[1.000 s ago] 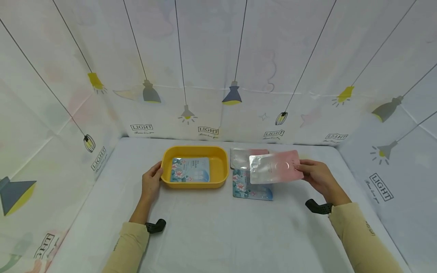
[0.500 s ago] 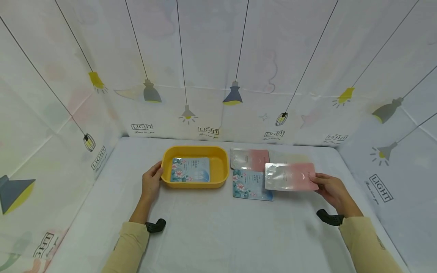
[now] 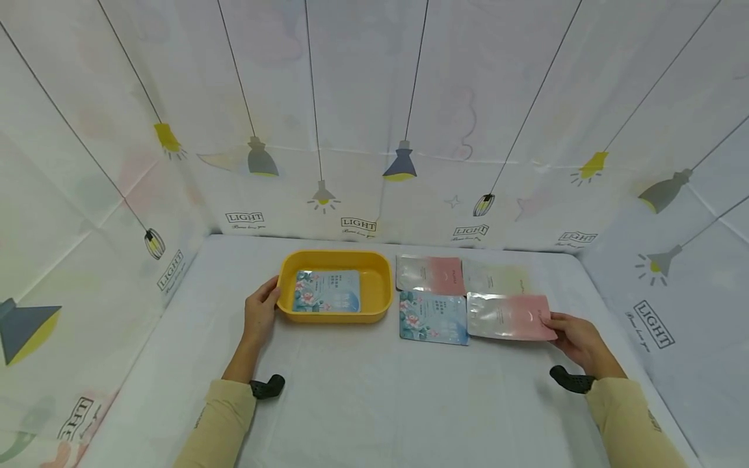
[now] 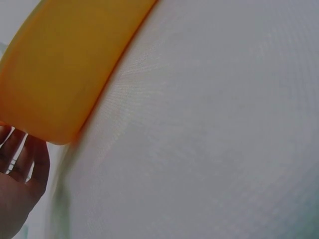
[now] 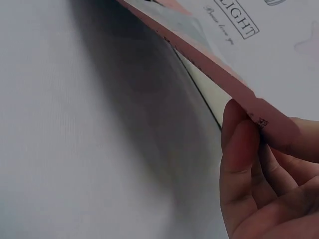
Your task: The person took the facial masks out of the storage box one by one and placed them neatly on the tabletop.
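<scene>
At the left end of a yellow plastic tray (image 3: 377,305), my left hand (image 3: 260,314) rests its fingers against the outer wall. The left wrist view shows these fingers (image 4: 40,159) spread under the tray's rounded corner. A blue floral sheet mask packet (image 3: 326,291) lies inside the tray. My right hand (image 3: 579,339) pinches the right edge of a pink and silver sheet mask packet (image 3: 509,317) between thumb and fingers. In the right wrist view, that pink packet (image 5: 239,97) is tilted, its held edge raised above the white cloth.
Close by lie another pink and silver packet (image 3: 433,274), a pale yellow packet (image 3: 497,278) and a second blue floral packet (image 3: 433,317). White cloth (image 3: 409,403) covers the table. A curtain printed with lamps (image 3: 374,117) hangs behind it.
My right hand has carried the pink packet right and down toward the front, from over the other packets to beside the blue floral one. My left hand and the tray stay put.
</scene>
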Demonstrator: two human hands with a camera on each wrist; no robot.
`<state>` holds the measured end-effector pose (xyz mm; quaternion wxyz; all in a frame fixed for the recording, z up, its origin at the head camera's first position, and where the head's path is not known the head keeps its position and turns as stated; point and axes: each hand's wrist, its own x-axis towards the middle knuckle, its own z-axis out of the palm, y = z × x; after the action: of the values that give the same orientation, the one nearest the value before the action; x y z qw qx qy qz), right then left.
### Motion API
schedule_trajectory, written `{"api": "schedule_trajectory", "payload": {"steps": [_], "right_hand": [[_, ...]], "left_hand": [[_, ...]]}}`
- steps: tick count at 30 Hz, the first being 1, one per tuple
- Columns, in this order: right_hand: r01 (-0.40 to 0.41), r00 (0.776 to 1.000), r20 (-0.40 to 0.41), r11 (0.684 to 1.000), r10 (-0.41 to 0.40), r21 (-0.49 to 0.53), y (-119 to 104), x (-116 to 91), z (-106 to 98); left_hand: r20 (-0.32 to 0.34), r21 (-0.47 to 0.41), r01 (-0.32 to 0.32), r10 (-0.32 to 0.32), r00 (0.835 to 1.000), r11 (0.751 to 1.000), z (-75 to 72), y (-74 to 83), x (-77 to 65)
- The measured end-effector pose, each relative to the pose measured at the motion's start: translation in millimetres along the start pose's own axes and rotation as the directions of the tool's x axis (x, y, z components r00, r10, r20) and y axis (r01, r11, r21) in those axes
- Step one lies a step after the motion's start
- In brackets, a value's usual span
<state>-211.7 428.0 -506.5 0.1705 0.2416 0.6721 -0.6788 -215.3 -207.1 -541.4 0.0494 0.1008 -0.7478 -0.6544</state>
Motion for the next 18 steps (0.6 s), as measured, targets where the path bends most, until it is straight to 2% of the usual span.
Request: {"api": "schedule_trajectory", "payload": {"steps": [5,9,12,16,18], "right_hand": [[-0.010,1.000,-0.022,0.993,0.008,-0.114,8.0,5.0,-6.6],[0.009,0.997,-0.070,0.964,-0.028,-0.264,11.3,6.5,-5.2],[0.018,0.991,-0.116,0.911,-0.072,-0.412,11.0,6.0,-2.5],[0.005,0.982,-0.149,0.798,-0.119,-0.602,7.6,5.9,2.4],[-0.002,0.981,-0.147,0.751,-0.126,-0.661,4.8,6.3,5.5]], "left_hand": [[-0.004,-0.007,-0.012,0.012,1.000,1.000,0.8,0.5,0.2],[-0.007,-0.012,-0.014,0.014,1.000,1.000,1.1,1.5,0.4],[-0.007,-0.008,-0.005,0.005,1.000,1.000,1.0,1.4,0.3],[-0.007,-0.003,0.000,0.000,1.000,1.000,0.8,0.4,0.4],[-0.008,-0.004,-0.001,0.001,1.000,1.000,0.9,0.1,0.6]]}}
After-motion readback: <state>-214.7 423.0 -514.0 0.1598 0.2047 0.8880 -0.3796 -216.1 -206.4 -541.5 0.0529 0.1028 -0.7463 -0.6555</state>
